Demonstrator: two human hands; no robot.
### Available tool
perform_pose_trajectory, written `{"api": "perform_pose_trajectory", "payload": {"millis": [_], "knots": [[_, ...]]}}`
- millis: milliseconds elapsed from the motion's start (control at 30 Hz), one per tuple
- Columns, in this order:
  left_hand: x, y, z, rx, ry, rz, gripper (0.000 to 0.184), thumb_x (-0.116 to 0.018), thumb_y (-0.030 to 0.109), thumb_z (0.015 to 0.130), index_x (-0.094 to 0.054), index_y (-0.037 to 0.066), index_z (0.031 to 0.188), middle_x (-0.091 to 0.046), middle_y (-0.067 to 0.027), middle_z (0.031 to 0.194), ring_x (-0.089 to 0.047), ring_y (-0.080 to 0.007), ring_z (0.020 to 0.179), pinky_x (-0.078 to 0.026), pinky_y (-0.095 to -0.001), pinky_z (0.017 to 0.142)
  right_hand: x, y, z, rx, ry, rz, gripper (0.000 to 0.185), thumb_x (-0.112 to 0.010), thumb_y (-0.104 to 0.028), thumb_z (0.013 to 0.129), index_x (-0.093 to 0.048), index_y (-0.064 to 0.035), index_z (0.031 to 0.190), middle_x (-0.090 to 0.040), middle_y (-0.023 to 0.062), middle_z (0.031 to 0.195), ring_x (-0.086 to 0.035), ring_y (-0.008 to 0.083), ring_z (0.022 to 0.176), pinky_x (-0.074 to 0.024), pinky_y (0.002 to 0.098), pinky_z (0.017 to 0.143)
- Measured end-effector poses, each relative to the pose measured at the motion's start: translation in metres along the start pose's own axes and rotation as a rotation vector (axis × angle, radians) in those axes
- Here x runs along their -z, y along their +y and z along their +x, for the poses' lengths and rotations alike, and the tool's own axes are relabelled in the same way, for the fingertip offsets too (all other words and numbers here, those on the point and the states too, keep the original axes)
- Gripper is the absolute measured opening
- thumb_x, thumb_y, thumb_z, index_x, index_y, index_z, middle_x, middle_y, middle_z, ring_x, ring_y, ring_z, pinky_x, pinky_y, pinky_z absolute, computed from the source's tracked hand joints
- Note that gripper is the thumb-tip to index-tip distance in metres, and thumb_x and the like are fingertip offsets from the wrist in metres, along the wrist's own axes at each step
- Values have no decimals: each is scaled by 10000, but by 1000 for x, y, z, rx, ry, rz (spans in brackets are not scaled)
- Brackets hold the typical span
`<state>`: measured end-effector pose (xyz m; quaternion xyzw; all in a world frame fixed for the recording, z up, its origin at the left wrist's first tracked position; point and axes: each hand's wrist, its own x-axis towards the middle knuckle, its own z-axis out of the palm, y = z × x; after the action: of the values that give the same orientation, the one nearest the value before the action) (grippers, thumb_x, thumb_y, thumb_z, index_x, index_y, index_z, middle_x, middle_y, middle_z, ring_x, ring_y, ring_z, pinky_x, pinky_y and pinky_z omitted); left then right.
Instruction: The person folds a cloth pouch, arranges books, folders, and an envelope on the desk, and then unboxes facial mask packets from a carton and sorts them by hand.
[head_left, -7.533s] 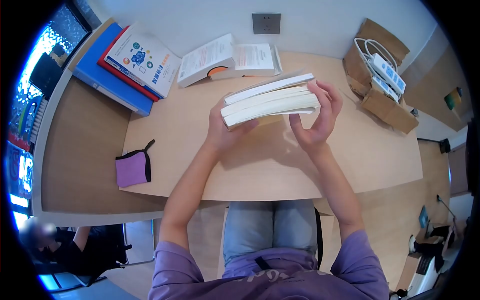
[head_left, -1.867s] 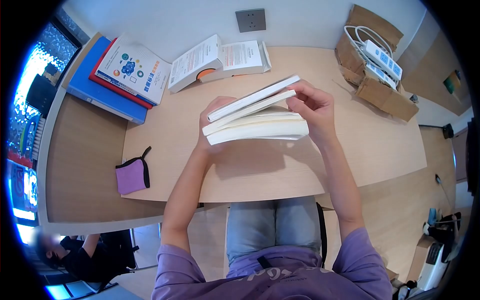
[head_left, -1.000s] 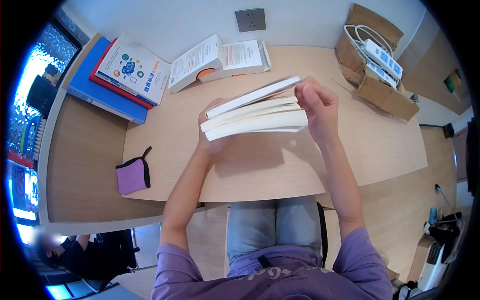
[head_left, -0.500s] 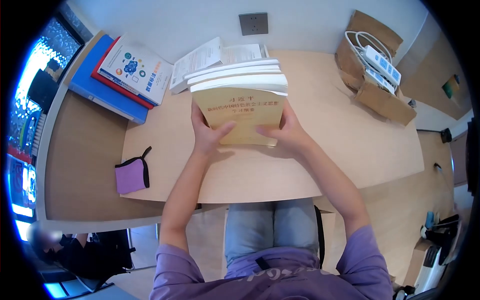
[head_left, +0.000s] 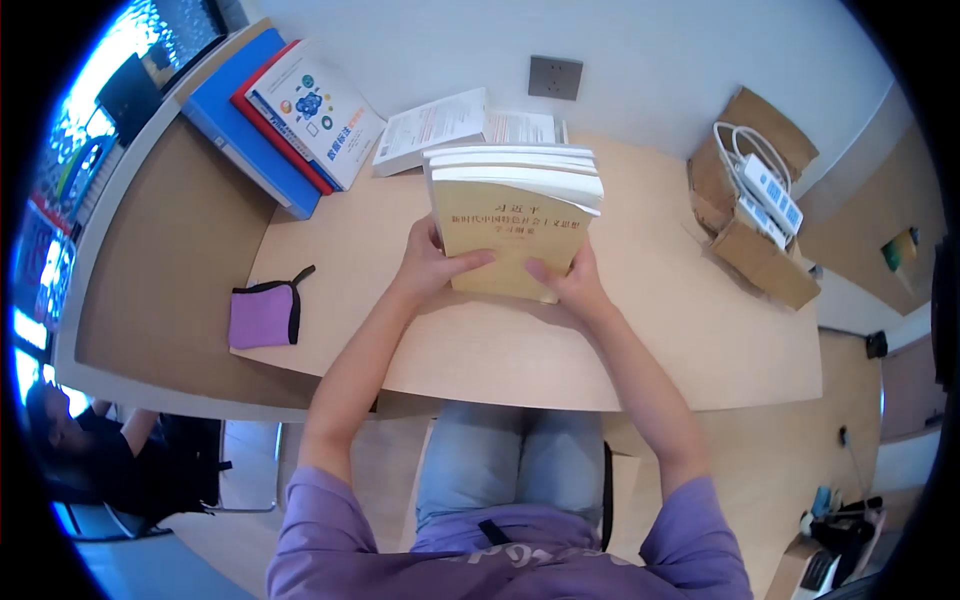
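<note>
A stack of books (head_left: 515, 235) with a pale yellow front cover stands roughly upright over the middle of the desk (head_left: 480, 355), page edges at the top. My left hand (head_left: 432, 265) grips its left side, thumb across the yellow cover. On the right side my right hand (head_left: 572, 280) holds it the same way. The fingers behind the stack are hidden. Whether the bottom edge rests on the desk I cannot tell.
White boxes (head_left: 430, 130) lie behind the books. A blue binder (head_left: 250, 125) and other books lean at the left, a purple pouch (head_left: 265, 315) nearer. A cardboard box (head_left: 765, 260) holds power strips at the right. A person (head_left: 120, 455) sits at lower left.
The stack, earlier tilted with page edges facing me and my right hand at its loose edges, has turned so the yellow cover faces me. Both hands now grip its sides. The view has shifted.
</note>
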<state>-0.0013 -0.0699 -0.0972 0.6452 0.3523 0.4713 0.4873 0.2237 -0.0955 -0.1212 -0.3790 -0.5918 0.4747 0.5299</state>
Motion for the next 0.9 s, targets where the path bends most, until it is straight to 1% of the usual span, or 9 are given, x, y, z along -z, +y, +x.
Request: {"api": "perform_pose_trajectory", "payload": {"millis": [100,233,300,500,600,700,733,833,900], "knots": [[-12,11,-19,-3,130,29,382,-782,71,741,-605,-40,1061,-687,-125,1006,-672,-167,862,-548,-295,769,5,-8,-1,-107,-125,16,710,-729,-134,810,-320,-67,1386,-478,102,1318,-494,199,1193,-421,353,992],[-14,44,-24,40,297,-131,392,-777,60,746,-598,-49,1077,-685,-114,995,-669,-170,846,-548,-296,760,6,1,0,52,-198,87,636,-668,-193,856,-334,-62,1381,-483,78,1229,-530,167,1059,-437,316,919],[-3,50,-10,-20,487,-241,401,-784,72,752,-596,-57,1081,-677,-103,1003,-654,-160,842,-538,-291,757,10,8,5,71,-197,87,629,-652,-235,867,-336,-62,1383,-485,67,1173,-537,151,973,-446,299,864],[76,55,87,-489,912,23,453,-845,211,727,-624,-66,1008,-671,-101,991,-622,-146,847,-506,-288,736,9,-3,3,-16,-199,148,636,-633,-272,875,-329,-56,1390,-486,62,1091,-532,131,868,-447,272,794],[118,35,126,-463,1161,193,478,-850,229,718,-624,-83,1000,-682,-137,989,-646,-213,850,-514,-323,745,7,-2,7,-15,-210,183,605,-611,-265,889,-337,-53,1385,-501,54,1041,-536,120,810,-454,261,773],[140,12,140,-145,1318,580,512,-853,229,705,-610,-99,1015,-678,-194,1022,-662,-291,866,-518,-371,770,7,2,8,17,-224,189,577,-594,-263,902,-347,-48,1377,-514,49,1003,-533,109,763,-461,252,742],[144,0,140,-92,1255,554,602,-855,273,691,-581,-98,1077,-656,-230,1081,-658,-345,891,-517,-399,792,8,3,7,22,-226,197,567,-592,-264,904,-355,-51,1374,-517,47,993,-532,108,758,-462,251,736],[134,-45,156,-50,1316,245,657,-836,365,700,-575,-94,1092,-654,-234,1082,-654,-350,905,-521,-401,795,8,5,7,27,-250,192,540,-587,-269,910,-378,-62,1363,-526,42,961,-532,105,747,-465,249,719],[125,-52,164,54,1383,403,650,-828,346,718,-556,-100,1105,-654,-233,1068,-650,-348,924,-524,-391,812,8,5,8,18,-267,155,523,-584,-279,915,-393,-70,1355,-532,41,935,-534,107,744,-464,249,707]]}}
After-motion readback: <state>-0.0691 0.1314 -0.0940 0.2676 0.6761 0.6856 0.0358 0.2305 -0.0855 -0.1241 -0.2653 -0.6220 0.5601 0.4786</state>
